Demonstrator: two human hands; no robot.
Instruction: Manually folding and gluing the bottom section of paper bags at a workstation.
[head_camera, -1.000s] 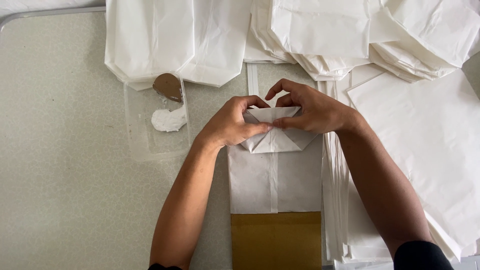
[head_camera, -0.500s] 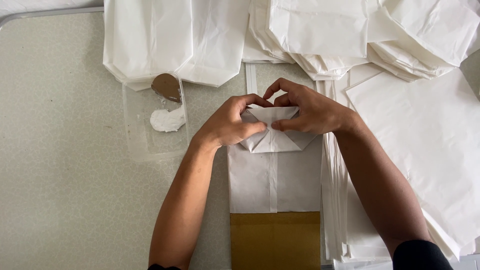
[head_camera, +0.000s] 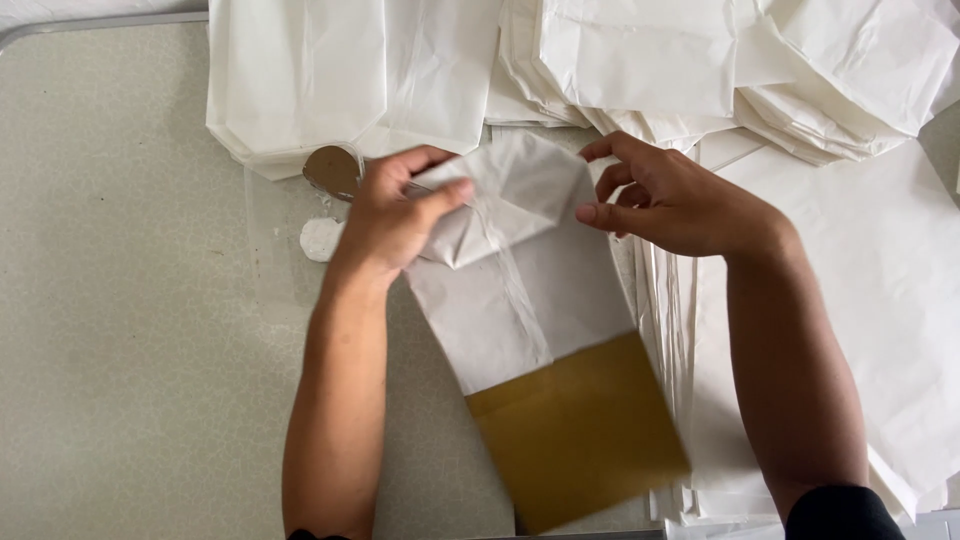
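A white paper bag (head_camera: 520, 300) with a gold band (head_camera: 578, 432) at its near end is lifted off the table and tilted, its folded bottom toward the far side. My left hand (head_camera: 392, 215) pinches the folded end of the bag at its left corner. My right hand (head_camera: 668, 198) hovers just right of the folded end with fingers spread, not gripping it.
Stacks of white paper bags (head_camera: 640, 60) fan out along the far edge and a pile (head_camera: 880, 290) lies on the right. A clear plastic sheet with a brown lid (head_camera: 332, 170) and white paste (head_camera: 320, 238) sits left of my left hand. The grey table (head_camera: 120, 300) spreads to the left.
The bag lay flat with both hands pressing its folded bottom. Now my left hand has lifted and tilted it, and my right hand has let go and opened.
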